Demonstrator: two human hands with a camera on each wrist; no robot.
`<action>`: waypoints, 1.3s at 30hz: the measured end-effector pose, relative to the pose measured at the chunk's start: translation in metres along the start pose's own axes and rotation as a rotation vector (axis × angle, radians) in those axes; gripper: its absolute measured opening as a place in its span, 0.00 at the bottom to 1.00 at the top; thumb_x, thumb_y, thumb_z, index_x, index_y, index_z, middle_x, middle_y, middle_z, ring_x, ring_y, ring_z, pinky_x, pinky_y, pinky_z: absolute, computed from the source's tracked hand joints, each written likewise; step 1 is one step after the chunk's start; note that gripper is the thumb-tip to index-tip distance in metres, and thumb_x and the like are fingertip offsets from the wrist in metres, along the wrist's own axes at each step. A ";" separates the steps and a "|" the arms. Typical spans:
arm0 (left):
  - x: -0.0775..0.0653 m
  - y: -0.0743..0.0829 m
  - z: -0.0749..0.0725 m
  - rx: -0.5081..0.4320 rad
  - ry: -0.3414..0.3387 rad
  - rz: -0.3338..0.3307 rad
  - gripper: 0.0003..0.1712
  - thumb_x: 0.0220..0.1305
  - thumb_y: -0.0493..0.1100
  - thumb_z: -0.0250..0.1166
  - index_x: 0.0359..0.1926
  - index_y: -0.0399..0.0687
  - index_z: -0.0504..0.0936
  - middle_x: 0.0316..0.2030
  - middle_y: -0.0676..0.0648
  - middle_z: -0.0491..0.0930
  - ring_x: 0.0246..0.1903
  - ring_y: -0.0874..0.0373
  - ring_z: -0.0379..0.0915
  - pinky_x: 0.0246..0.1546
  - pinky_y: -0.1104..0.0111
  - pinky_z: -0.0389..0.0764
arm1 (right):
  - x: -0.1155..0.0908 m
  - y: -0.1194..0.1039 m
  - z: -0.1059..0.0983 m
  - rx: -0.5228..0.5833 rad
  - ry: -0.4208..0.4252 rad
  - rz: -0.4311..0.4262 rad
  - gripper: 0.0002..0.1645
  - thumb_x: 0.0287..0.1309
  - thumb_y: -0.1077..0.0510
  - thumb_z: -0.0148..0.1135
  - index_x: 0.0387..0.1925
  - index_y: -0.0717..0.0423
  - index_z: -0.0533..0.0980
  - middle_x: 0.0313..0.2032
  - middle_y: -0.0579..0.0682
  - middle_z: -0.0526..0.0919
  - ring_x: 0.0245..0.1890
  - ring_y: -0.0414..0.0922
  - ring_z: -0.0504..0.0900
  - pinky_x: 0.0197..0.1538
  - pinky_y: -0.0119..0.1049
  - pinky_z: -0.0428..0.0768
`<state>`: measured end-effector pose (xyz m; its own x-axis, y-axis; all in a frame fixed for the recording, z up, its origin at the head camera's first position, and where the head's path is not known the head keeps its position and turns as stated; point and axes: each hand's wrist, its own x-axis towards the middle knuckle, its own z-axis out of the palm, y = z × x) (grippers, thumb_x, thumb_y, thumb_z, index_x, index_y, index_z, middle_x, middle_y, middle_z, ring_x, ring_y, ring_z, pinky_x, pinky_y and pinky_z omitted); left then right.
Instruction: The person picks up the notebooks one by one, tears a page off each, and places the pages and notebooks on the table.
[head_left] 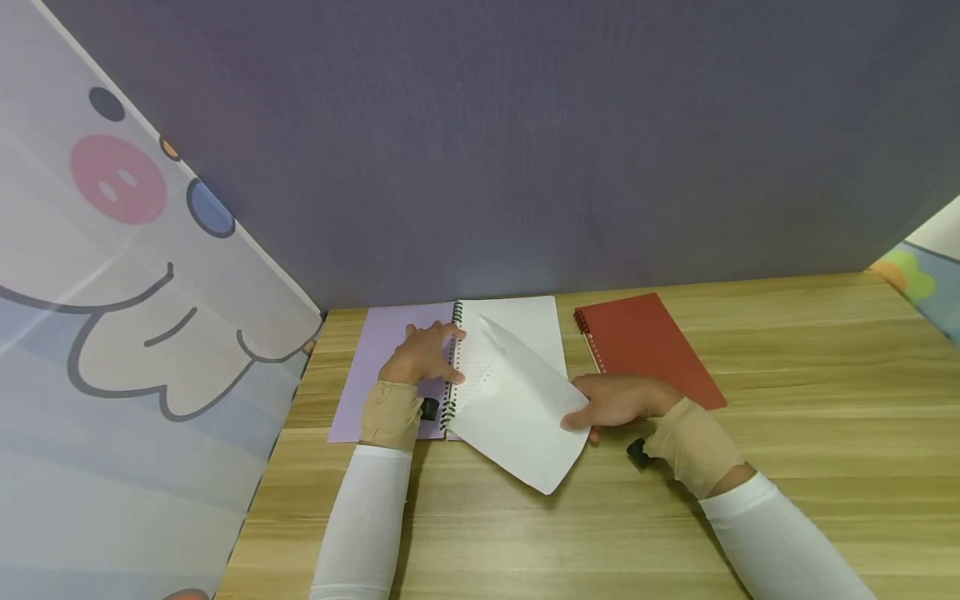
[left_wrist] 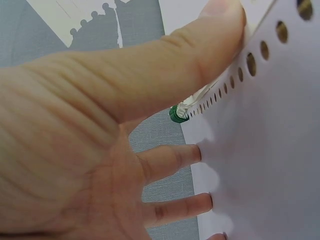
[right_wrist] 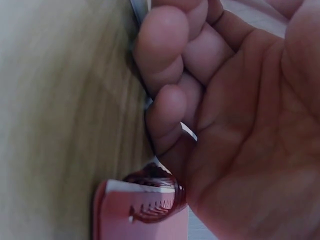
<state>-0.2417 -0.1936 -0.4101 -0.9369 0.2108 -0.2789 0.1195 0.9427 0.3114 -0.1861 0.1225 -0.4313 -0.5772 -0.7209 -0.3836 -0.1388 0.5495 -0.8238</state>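
A spiral notebook lies open, its purple cover [head_left: 352, 400] folded out to the left and its ruled white pages [head_left: 536, 312] to the right of the green spiral binding [head_left: 457, 312]. Across the binding rests my left hand [head_left: 425, 354], fingers spread; in the left wrist view its fingertips touch the purple cover near the row of holes. My right hand [head_left: 618, 398] pinches the right edge of a white sheet [head_left: 525, 433], thumb on top. That sheet slants toward me, its upper part raised and creased. In the right wrist view the pinched edge is mostly hidden behind my curled fingers [right_wrist: 162, 37].
A red spiral notebook [head_left: 652, 346] lies closed and tilted just beyond my right hand. Bare wooden tabletop [head_left: 810, 375] extends to the right and toward me. A grey panel [head_left: 525, 150] rises behind, and a cartoon-printed panel [head_left: 150, 350] borders the left.
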 end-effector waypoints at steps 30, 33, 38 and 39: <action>-0.001 0.002 -0.002 -0.006 0.029 -0.009 0.47 0.36 0.53 0.75 0.62 0.65 0.66 0.65 0.49 0.58 0.59 0.40 0.49 0.46 0.45 0.64 | -0.002 0.002 -0.003 -0.018 -0.028 0.013 0.18 0.53 0.48 0.60 0.42 0.53 0.70 0.28 0.51 0.78 0.22 0.47 0.76 0.24 0.34 0.67; -0.001 0.002 -0.002 -0.010 0.031 -0.005 0.47 0.35 0.53 0.75 0.62 0.66 0.67 0.65 0.49 0.58 0.59 0.40 0.49 0.46 0.45 0.64 | -0.002 0.001 -0.004 -0.010 -0.034 0.012 0.18 0.53 0.49 0.60 0.42 0.54 0.70 0.27 0.52 0.78 0.22 0.47 0.76 0.24 0.33 0.66; -0.002 0.003 -0.002 -0.015 0.026 0.000 0.47 0.36 0.52 0.75 0.62 0.65 0.67 0.65 0.49 0.58 0.58 0.40 0.50 0.46 0.45 0.64 | -0.004 -0.001 -0.004 -0.014 -0.032 0.021 0.18 0.53 0.48 0.60 0.42 0.54 0.70 0.25 0.52 0.78 0.21 0.45 0.74 0.21 0.32 0.62; -0.002 0.003 -0.003 -0.017 0.023 0.001 0.47 0.36 0.52 0.75 0.62 0.65 0.67 0.65 0.49 0.58 0.57 0.40 0.50 0.46 0.45 0.64 | -0.004 -0.001 -0.004 -0.017 -0.029 0.025 0.18 0.53 0.48 0.60 0.41 0.54 0.70 0.24 0.52 0.77 0.20 0.45 0.74 0.21 0.32 0.62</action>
<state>-0.2400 -0.1916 -0.4060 -0.9443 0.2055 -0.2572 0.1150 0.9379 0.3272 -0.1871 0.1269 -0.4272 -0.5567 -0.7189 -0.4163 -0.1383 0.5743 -0.8069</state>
